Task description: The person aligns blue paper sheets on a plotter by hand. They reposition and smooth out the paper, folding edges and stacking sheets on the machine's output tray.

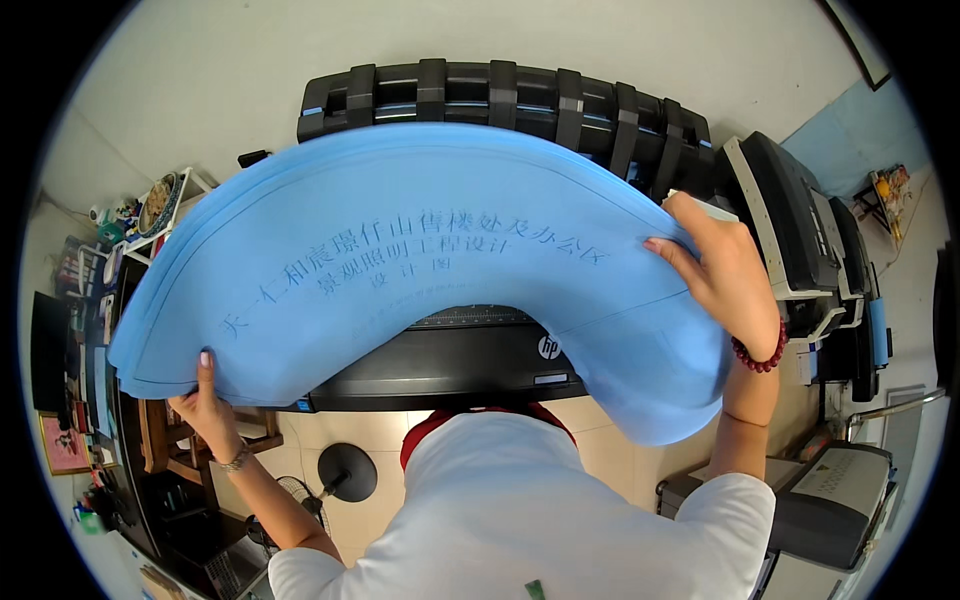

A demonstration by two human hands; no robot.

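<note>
A stack of large blue printed sheets (440,170) spreads before me, bowed by the wide lens, with dark lettering across its face. My left hand (204,403) pinches the near left corner, thumb on top. The far right edge is gripped by my right hand (722,265), its thumb and fingers closed on the paper; a dark red bead bracelet circles that wrist. At the right the paper droops in a curl beside my forearm. Beneath the sheets is a black wide-format printer (440,365), its middle partly covered by them.
Black slatted printer parts (500,95) rise behind the sheets against the wall. Office machines (790,215) stand at the right, with another grey machine (835,495) nearer me. A white shelf (180,215), a wooden chair (165,440) and a floor fan (345,472) are at the left.
</note>
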